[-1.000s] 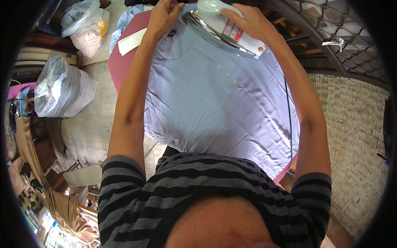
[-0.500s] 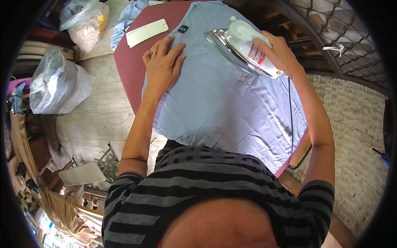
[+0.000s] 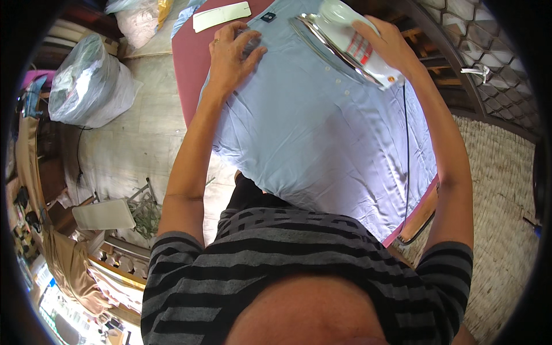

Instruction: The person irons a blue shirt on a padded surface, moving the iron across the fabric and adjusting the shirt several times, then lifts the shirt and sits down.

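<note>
Your right hand (image 3: 386, 43) was wrapped around the handle of the white iron (image 3: 345, 40), fingers closed on it, with the iron tipped up on its edge so its shiny soleplate faced left over the upper part of the pale blue shirt (image 3: 322, 132). Your left hand (image 3: 233, 54) lay flat and open on the shirt near the collar end — palm down, fingers spread, pressing the cloth. The two hands were apart, the iron between them and nearer your right.

The shirt was spread across the dark red ironing board (image 3: 187, 69), its button row running down from under the iron. The black cord (image 3: 406, 149) hung from the iron along the shirt's right side. A pale flat card (image 3: 221, 16) lay on the board beyond your left hand — and a clear plastic bag (image 3: 92, 83) sat on the floor to the left.
</note>
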`<action>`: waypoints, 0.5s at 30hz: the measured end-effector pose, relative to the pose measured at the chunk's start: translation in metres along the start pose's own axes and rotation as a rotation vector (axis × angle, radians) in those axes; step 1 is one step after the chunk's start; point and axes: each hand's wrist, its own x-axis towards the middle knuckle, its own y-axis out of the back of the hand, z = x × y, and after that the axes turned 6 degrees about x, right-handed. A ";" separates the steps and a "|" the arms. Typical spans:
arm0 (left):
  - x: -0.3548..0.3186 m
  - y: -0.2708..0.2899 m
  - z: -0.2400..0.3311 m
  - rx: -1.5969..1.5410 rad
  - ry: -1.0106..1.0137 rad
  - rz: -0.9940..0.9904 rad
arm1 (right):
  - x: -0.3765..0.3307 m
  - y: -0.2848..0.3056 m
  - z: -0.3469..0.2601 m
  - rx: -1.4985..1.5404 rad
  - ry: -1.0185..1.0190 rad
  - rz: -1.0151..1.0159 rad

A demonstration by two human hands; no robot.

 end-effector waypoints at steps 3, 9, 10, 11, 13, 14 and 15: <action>-0.002 -0.002 0.002 0.061 0.079 0.108 | -0.016 0.008 0.012 -0.024 -0.047 -0.024; 0.012 -0.009 -0.019 -0.084 0.190 0.161 | 0.014 0.002 0.010 0.033 -0.038 -0.026; 0.011 -0.009 -0.018 -0.070 0.181 0.181 | 0.013 0.005 0.011 0.014 -0.017 -0.035; 0.009 -0.011 -0.021 -0.052 0.171 0.204 | 0.011 0.007 0.013 -0.003 0.008 -0.042; 0.009 -0.007 -0.022 0.086 0.164 0.210 | -0.001 0.007 0.007 0.033 0.038 -0.002; 0.007 -0.006 -0.013 0.192 0.161 0.194 | -0.011 0.011 0.009 0.030 -0.002 0.015; 0.004 -0.003 -0.009 0.307 0.167 0.174 | -0.015 0.012 0.008 0.055 -0.052 -0.020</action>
